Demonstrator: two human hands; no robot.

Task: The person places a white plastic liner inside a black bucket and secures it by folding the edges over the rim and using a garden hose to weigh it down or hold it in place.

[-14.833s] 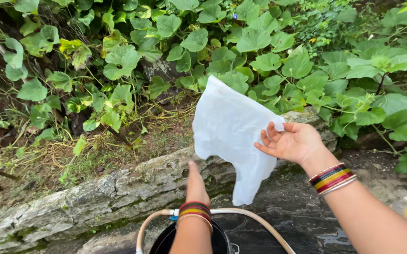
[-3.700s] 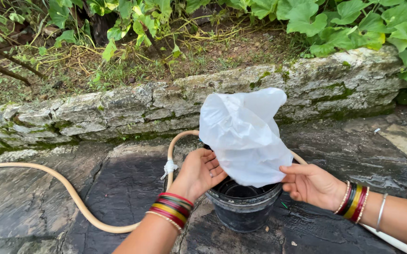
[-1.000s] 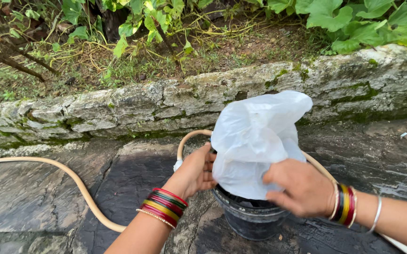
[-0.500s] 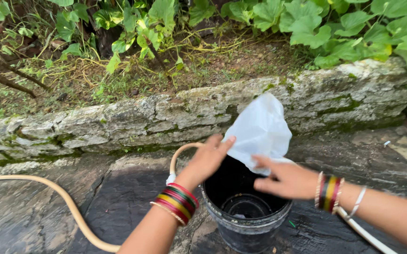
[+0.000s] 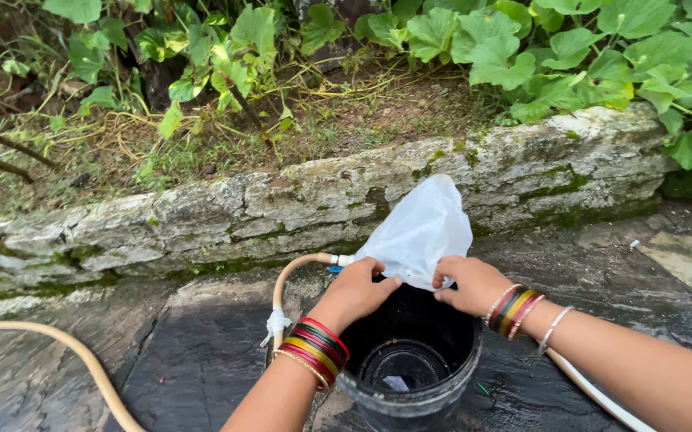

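Observation:
A white plastic bag [image 5: 423, 232] stands up over the far rim of a black bucket [image 5: 410, 386] on the wet stone floor. My left hand [image 5: 355, 290] grips the bag's lower edge at the bucket's far left rim. My right hand [image 5: 467, 282] pinches the same edge just to the right. Both wrists wear coloured bangles. The bucket's inside is dark, with a small pale scrap at the bottom.
A beige hose [image 5: 74, 357] curves from the left across the floor and loops behind the bucket. A mossy stone curb [image 5: 226, 212] runs across behind it, with leafy vines [image 5: 522, 48] and dry grass beyond.
Both hands have come together on the bag's lower edge at the bucket's far rim. The bag, earlier draped over the bucket mouth, now stands behind it and the opening is uncovered.

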